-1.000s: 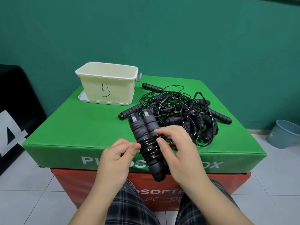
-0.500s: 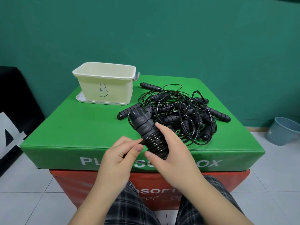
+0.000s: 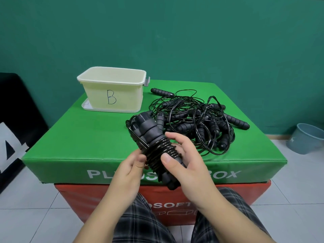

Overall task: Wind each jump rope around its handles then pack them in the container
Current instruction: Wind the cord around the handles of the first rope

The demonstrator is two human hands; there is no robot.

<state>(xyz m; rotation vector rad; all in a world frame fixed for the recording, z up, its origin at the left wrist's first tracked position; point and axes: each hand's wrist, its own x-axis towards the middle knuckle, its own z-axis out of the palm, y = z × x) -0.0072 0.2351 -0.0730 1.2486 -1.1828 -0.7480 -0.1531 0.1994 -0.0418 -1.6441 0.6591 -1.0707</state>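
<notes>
Tilted flatter since a sec ago, the wound rope point(image 3: 158, 151) sits gripped in your right hand point(image 3: 185, 163), left hand point(image 3: 133, 165) fingers pinching its coils. 1st rope nearly done; container point(image 3: 112, 90) looks empty, tangled pile point(image 3: 198, 120) on the bench point(image 3: 84, 137) left to wind.

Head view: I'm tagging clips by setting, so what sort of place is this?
Probably a gym or training room: stacked soft plyo boxes serve as the table, a pile of jump ropes lies on top, and the floor is tiled.

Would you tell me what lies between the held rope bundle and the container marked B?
In the head view, only bare green box top separates the wound rope bundle from the container.
</notes>
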